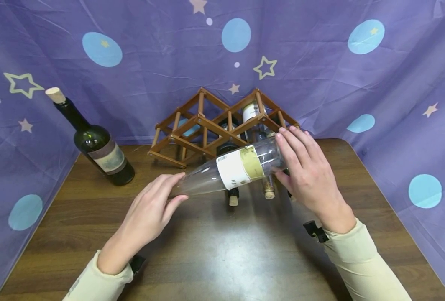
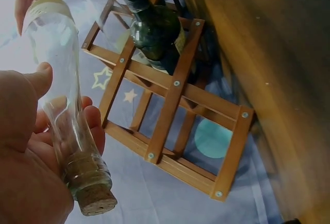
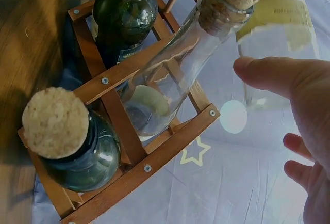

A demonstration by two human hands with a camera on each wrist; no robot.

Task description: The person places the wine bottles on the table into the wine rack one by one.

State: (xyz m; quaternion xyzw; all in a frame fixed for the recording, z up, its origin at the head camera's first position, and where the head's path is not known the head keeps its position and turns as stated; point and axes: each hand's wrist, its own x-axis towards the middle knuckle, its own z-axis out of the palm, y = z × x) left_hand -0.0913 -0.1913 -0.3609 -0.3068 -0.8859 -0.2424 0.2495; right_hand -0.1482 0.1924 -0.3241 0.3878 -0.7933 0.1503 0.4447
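A clear glass bottle (image 1: 203, 177) with a white and olive label is held aslant above the table, its base up to the right. My left hand (image 1: 147, 209) grips its neck, thumb on one side and curled fingers on the other. In the left wrist view, a cork (image 2: 97, 199) plugs the mouth beside the palm. My right hand (image 1: 307, 175) holds the base end, fingers over the top and thumb below. Behind the bottle stands a wooden wine rack (image 1: 216, 124), with several corked bottles lying in its right part, necks toward me.
A dark green corked wine bottle (image 1: 99, 144) stands upright on the wooden table (image 1: 222, 259) at the left. Corks (image 1: 233, 201) of the racked bottles stick out in front of the rack. A purple patterned cloth (image 1: 162, 54) hangs behind and around the table.
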